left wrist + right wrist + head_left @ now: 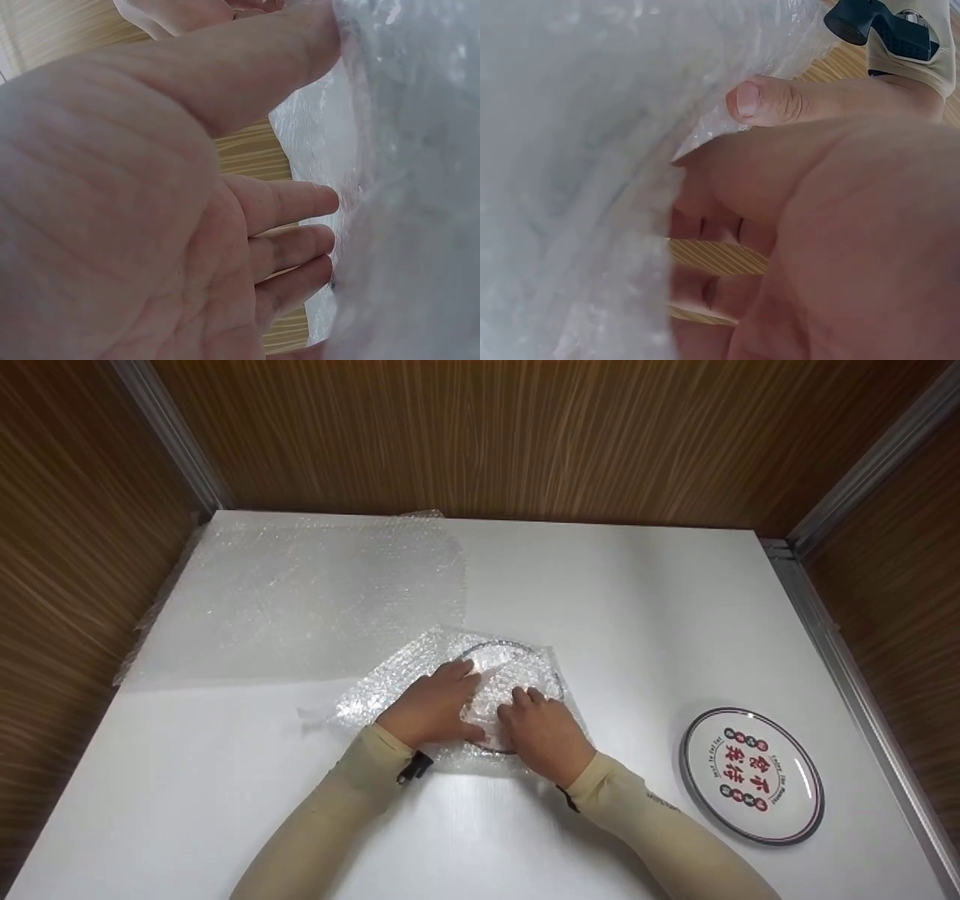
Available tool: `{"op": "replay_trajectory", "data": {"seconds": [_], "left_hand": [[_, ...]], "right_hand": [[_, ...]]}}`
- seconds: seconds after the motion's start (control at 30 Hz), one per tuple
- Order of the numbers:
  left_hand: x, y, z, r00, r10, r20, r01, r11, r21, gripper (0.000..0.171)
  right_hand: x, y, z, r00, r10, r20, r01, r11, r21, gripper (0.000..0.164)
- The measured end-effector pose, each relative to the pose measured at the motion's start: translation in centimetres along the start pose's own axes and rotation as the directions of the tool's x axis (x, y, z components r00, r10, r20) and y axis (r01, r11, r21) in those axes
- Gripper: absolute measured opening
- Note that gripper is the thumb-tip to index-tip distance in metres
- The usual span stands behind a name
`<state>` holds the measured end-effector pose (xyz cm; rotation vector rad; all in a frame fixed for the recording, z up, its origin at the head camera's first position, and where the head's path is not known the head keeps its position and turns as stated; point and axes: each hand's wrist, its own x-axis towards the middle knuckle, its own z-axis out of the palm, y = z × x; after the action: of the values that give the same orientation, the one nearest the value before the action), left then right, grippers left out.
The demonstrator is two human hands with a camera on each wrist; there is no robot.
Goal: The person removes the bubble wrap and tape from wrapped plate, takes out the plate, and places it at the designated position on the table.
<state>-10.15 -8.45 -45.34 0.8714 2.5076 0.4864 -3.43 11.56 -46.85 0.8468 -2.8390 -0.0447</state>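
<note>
A plate (496, 645) with a dark rim lies wrapped in clear bubble wrap (390, 679) near the middle of the table. My left hand (433, 706) rests on the left side of the bundle, its thumb and fingertips (324, 199) against the film and its fingers spread. On the right side, my right hand (547, 735) has its fingers bent, holding the bubble wrap (570, 187) close to the left thumb (765, 101). The film hides the right fingertips in the right wrist view. A second plate (754, 776), white with red lettering and a dark rim, lies unwrapped at the right.
A large sheet of bubble wrap (300, 600) is spread over the table's back left, overhanging its left edge. The white table (637, 607) is bordered by wood-grain panels (480, 442) at the back and both sides, with metal rails (855, 465) at the corners.
</note>
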Motion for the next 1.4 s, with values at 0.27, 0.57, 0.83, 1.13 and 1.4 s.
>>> {"op": "replay_trajectory", "data": {"seconds": [0.27, 0.57, 0.83, 1.13, 1.4], "left_hand": [[-0.16, -0.06, -0.11, 1.0, -0.007, 0.003, 0.007, 1.0, 0.0, 0.093], [-0.32, 0.11, -0.28, 1.0, -0.007, 0.009, 0.007, 1.0, 0.004, 0.093], [-0.21, 0.16, -0.25, 1.0, -0.022, 0.021, 0.022, 1.0, -0.007, 0.094], [-0.14, 0.1, -0.15, 1.0, -0.02, 0.024, 0.02, 1.0, 0.001, 0.095], [-0.25, -0.06, -0.21, 1.0, 0.009, 0.012, -0.01, 1.0, 0.026, 0.093]], "right_hand": [[-0.11, 0.52, -0.29, 1.0, 0.009, -0.03, -0.007, 0.998, 0.066, 0.019], [-0.08, 0.72, -0.08, 0.999, 0.018, -0.034, -0.014, 0.994, 0.106, 0.017], [-0.09, 0.76, -0.23, 1.0, 0.019, -0.019, -0.016, 0.992, 0.128, 0.017], [-0.18, 0.71, -0.33, 0.999, 0.014, -0.042, -0.009, 0.993, 0.116, 0.018], [-0.23, 0.67, -0.25, 0.999, 0.013, -0.047, -0.009, 0.996, 0.094, 0.021]]}}
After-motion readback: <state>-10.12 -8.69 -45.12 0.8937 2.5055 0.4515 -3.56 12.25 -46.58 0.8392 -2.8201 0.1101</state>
